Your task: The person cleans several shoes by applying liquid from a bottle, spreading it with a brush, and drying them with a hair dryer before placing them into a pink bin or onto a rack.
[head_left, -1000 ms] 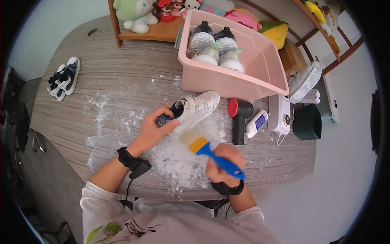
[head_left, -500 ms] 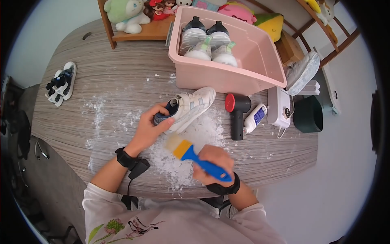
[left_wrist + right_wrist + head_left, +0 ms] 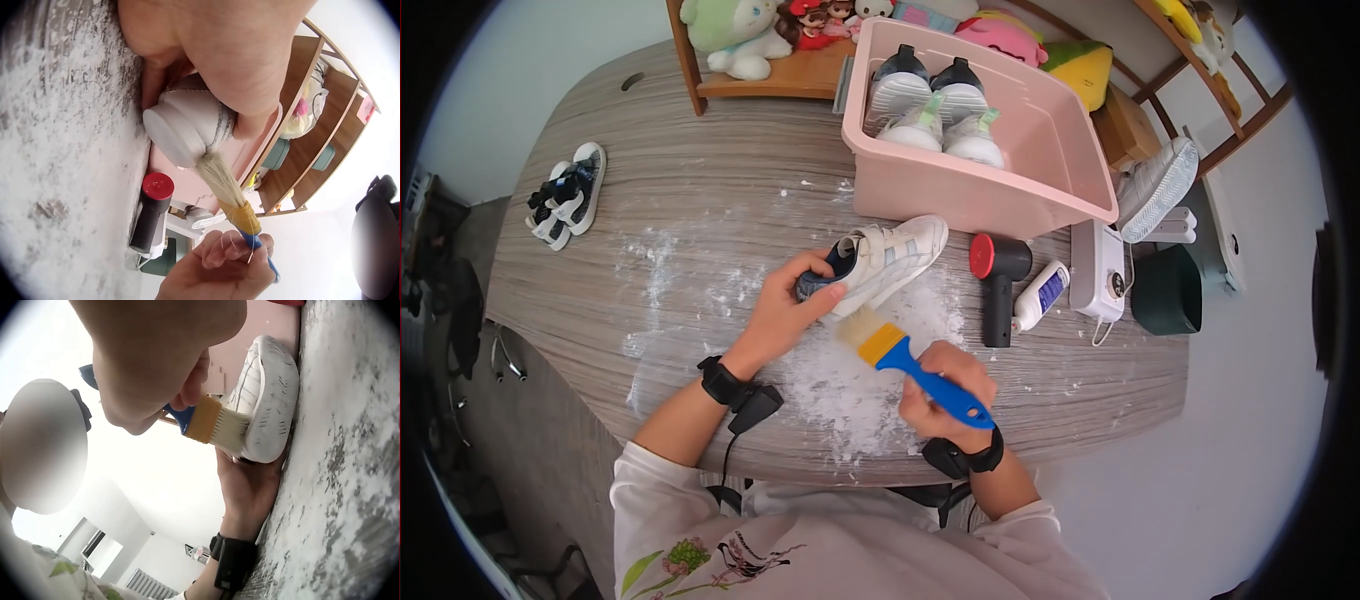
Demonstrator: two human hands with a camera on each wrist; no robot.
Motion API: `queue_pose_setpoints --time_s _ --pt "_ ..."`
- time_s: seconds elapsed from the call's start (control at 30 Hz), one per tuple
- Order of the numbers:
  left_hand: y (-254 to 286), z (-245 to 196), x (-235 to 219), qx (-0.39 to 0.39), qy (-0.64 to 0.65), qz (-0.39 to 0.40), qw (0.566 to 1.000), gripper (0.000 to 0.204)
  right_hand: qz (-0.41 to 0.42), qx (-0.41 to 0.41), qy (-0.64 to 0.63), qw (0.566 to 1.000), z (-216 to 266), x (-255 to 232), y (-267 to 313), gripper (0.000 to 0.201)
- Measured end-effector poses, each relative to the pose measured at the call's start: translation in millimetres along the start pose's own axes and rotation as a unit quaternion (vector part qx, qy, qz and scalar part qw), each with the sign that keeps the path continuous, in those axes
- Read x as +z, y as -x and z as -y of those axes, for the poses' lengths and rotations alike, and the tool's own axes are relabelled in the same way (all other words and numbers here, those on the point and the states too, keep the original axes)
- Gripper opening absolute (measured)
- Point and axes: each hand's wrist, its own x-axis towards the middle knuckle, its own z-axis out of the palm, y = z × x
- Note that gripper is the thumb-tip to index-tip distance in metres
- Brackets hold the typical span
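Observation:
The left hand [image 3: 785, 308] grips a white sneaker [image 3: 900, 255] by its heel, thumb on one side and fingers on the other; the toe points away toward the pink bin. The right hand [image 3: 950, 390] holds a blue-handled brush [image 3: 940, 385] with a yellow band. In the left wrist view the pale bristles [image 3: 219, 178] touch the sneaker [image 3: 178, 128] near its sole edge. The right wrist view shows the bristles [image 3: 231, 431] against the side of the sneaker [image 3: 272, 400], whose sole carries dark marks. White powder [image 3: 850, 390] lies on the table below.
A pink bin [image 3: 970, 195] with several shoes stands behind. Right of the sneaker are a black device with a red end [image 3: 997, 290], a white bottle [image 3: 1040, 298], a white appliance [image 3: 1097, 270] and a dark green container [image 3: 1167, 290]. Small shoes [image 3: 568, 195] sit at the left.
The brush moved left and away from the sneaker's side, then back up to its heel end. The left hand keeps its grip on the sneaker; the head view shifted slightly.

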Motion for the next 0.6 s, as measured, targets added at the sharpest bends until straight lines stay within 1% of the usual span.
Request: queue_pose_setpoints --time_s 0.03,0.1,0.13,0.17,0.23,0.27,0.3,0.37,0.43,0.5,0.53,0.57,0.6 --pt "0 -2 0 -0.019 0.02 0.002 1.0 0.024 0.001 -0.001 -0.002 1.0 -3 -4 -2 0.028" --pt "0 -2 -1 -0.011 0.017 0.003 1.0 0.024 -0.055 0.047 0.163 0.984 -14 -16 -5 0.028" --pt "-1 -2 0 -0.003 0.015 0.007 1.0 0.024 -0.131 0.113 0.07 0.983 -30 -15 3 0.028" --pt "-1 -2 2 -0.001 0.018 0.009 1.0 0.024 -0.131 0.111 0.073 0.982 -35 -18 5 0.028" --pt "0 -2 1 0.01 -0.002 0.003 1.0 0.023 -0.16 0.141 0.046 0.976 -38 -24 3 0.028" --pt "-1 0 1 0.012 -0.002 0.003 1.0 0.023 -0.138 0.11 0.094 0.98 -31 -23 2 0.028" --pt "-1 3 0 0.015 0.0 0.005 1.0 0.023 -0.103 0.055 0.092 0.989 -23 -20 -1 0.028" --pt "-1 4 0 0.02 0.0 0.006 1.0 0.023 -0.024 0.024 0.072 0.997 -14 -12 3 0.028" --pt "-1 2 0 -0.004 0.017 0.003 1.0 0.022 -0.009 0.04 0.066 0.997 -12 -11 1 0.029" --pt "0 -2 -1 -0.006 0.014 0.001 1.0 0.022 -0.085 0.024 0.141 0.986 -23 -18 -8 0.027" --pt "0 -2 0 -0.009 0.011 0.002 1.0 0.021 -0.139 0.072 0.14 0.978 -31 -20 -5 0.026" --pt "0 -1 1 -0.007 0.014 0.005 1.0 0.021 -0.139 0.071 0.144 0.977 -37 -24 -4 0.026" --pt "0 0 0 -0.009 0.015 0.002 1.0 0.021 -0.177 0.091 0.121 0.973 -41 -29 -5 0.026"
